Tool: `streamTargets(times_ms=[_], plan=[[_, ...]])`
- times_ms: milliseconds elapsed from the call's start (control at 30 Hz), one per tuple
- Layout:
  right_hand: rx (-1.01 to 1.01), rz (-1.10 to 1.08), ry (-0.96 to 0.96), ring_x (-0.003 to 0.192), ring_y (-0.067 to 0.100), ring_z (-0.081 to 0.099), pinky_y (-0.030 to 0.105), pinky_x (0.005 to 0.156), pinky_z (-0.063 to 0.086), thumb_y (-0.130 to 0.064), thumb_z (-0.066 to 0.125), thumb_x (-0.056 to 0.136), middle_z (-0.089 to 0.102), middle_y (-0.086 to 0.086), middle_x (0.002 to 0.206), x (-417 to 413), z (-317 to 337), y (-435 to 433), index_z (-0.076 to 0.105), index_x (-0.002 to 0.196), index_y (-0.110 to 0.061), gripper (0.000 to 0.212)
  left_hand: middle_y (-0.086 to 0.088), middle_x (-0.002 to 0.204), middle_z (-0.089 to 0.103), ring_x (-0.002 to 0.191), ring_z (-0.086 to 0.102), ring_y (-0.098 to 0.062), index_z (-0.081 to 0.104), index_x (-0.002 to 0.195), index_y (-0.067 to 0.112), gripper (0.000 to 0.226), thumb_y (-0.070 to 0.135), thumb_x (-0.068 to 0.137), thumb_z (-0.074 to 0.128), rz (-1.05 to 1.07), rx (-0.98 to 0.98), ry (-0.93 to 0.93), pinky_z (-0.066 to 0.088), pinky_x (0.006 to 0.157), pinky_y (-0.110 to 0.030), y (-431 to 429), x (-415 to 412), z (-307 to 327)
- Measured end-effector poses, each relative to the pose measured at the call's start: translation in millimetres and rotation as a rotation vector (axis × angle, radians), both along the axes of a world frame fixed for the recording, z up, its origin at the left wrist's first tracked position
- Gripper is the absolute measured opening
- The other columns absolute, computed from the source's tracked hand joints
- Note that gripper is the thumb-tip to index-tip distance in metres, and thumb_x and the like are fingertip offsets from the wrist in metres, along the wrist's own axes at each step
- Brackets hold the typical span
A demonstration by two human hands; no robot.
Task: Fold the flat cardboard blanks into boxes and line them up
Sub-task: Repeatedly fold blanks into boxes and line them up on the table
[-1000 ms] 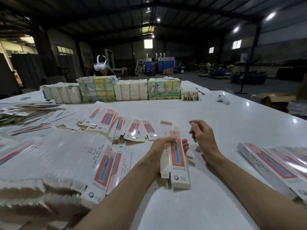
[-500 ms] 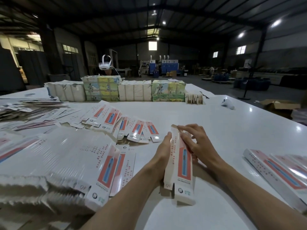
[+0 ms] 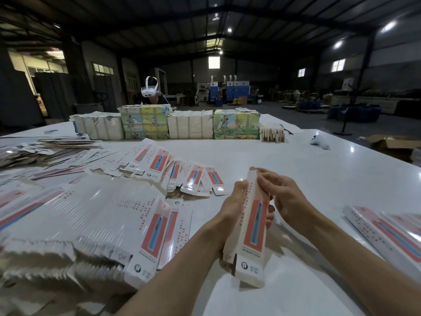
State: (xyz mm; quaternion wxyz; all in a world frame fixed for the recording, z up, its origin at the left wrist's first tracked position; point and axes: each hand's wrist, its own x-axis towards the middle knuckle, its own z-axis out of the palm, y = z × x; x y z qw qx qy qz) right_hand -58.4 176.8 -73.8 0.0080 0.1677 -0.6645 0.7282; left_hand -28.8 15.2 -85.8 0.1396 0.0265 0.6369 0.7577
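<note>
A long, narrow box is held over a big white bench in a dim warehouse hall. The box is white with a red panel and a blue shape down its face. It stands nearly upright, with its lower end leaning toward the one holding it. The left hand grips it from the left, thumb laid up along the side and fingers curled round the back, their tips showing at the right edge. The right hand is at the upper end, fingers bent and pinching the top of the box. I cannot tell whether the top flap is tucked in.

Left of the hands lies a deep, slumped stack of flat blanks in the same print, spreading toward the near-left corner. Beyond it, loose blanks are fanned out across the middle of the bench. At the right edge, well apart from the hands, finished boxes lie side by side, touching one another.

Along the far edge sits a row of wrapped bundles, some plain and some with coloured pictures. A white controller lies alone on the far right of the bench. Behind the bundles a second person wears a white headset. An open brown carton sits past the bench's right side.
</note>
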Motion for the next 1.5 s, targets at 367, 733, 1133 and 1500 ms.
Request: streamTargets(times_ms=[367,733,1133,1500], plan=[[-0.162,0.052,-0.008,0.091,0.021,0.073,0.030,0.077,0.060,-0.032,0.077,0.086,0.072,0.011,0.117,0.3,-4.9,-10.4,0.065,0.130,-0.015,0.049,-0.005,0.075,0.053,0.058,0.052,-0.012,0.059,0.093,0.007,0.061,0.067,0.095,0.052,-0.126,0.367,-0.161,0.050,0.053,-0.022,2.4,-4.3,3.8],[0.021,-0.017,0.062,0.089,0.026,0.078,0.026,0.072,0.061,-0.048,0.073,0.091,0.080,0.009,0.098,-2.5,-14.8,-12.2,0.054,0.131,-0.026,0.049,-0.013,0.081,0.072,0.066,0.071,-0.023,0.069,0.107,0.005,0.068,0.066,0.104,0.039,0.041,0.293,-0.112,0.062,0.062,-0.032,-3.5,-9.2,-2.7],[0.041,-0.074,0.039,0.093,0.030,0.079,0.033,0.071,0.064,-0.048,0.070,0.095,0.080,0.005,0.100,0.0,-15.6,-6.5,0.066,0.125,-0.035,0.033,0.006,0.111,0.073,0.095,0.079,-0.018,0.042,0.144,0.062,0.064,0.069,0.086,0.069,0.186,0.014,0.257,0.066,0.080,-0.041,5.0,-2.5,-10.4],[0.104,-0.012,0.054,0.101,0.028,0.078,0.034,0.082,0.063,-0.031,0.065,0.103,0.078,0.011,0.109,-2.3,-13.1,-3.1,0.068,0.123,-0.011,0.028,-0.010,0.114,0.065,0.082,0.077,-0.016,0.025,0.145,0.048,0.091,0.013,0.082,0.082,0.093,-0.177,0.316,0.060,0.065,-0.023,1.3,-3.4,-12.8]])
